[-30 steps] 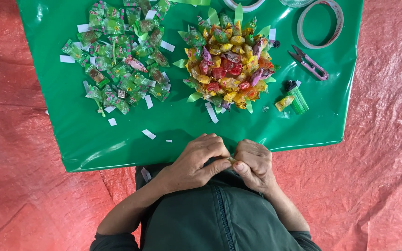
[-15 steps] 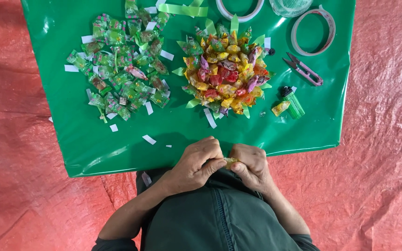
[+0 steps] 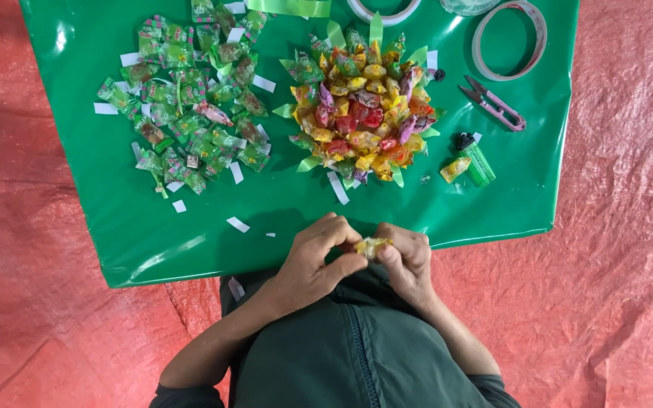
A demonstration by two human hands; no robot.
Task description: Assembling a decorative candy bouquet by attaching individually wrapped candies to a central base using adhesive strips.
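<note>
My left hand (image 3: 317, 261) and my right hand (image 3: 406, 255) meet at the near edge of a green sheet (image 3: 281, 204), both pinching one yellow wrapped candy (image 3: 370, 246) between their fingertips. Beyond them sits a round cluster of yellow, red and purple wrapped candies (image 3: 364, 113) with green strips sticking out around it. A loose heap of green-wrapped candies (image 3: 190, 106) lies at the far left of the sheet.
Pink thread snips (image 3: 494, 106), a green lighter (image 3: 475, 160) and a single yellow candy (image 3: 454, 170) lie right of the cluster. Tape rolls (image 3: 509, 38) rest at the far edge. White paper scraps (image 3: 237, 224) dot the sheet. Red tarp (image 3: 629, 227) surrounds it.
The view has tilted so the sheet sits higher in frame. My hands stay together at the near edge, fingers working the yellow candy, now more visible between them.
</note>
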